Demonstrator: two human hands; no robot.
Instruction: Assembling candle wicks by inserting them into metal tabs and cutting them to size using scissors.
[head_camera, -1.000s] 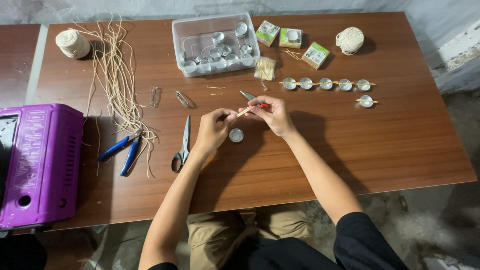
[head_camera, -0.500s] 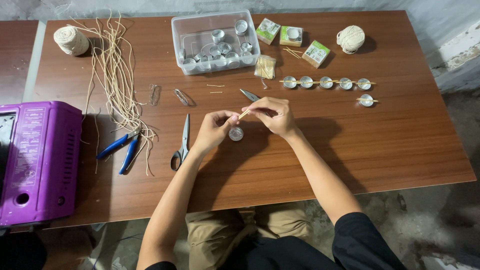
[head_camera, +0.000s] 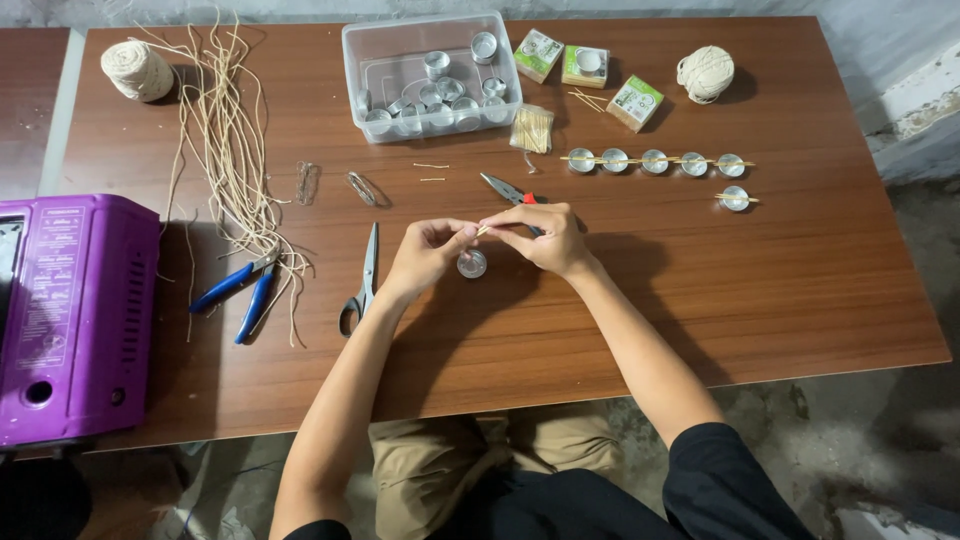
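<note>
Three small green-and-white boxes (head_camera: 585, 68) are sitting at one o'clock from my hands, beside a clear plastic tub (head_camera: 430, 75) at twelve; a white-labelled purple machine (head_camera: 70, 315) is standing at nine.

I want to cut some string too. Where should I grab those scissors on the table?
Take the scissors by the black finger loops, the end nearest the table's front edge, coming from the front. They lie flat with the blades pointing away toward the clear plastic box, so the loops are the safe, blunt end. The left hand is just beside them.
</note>
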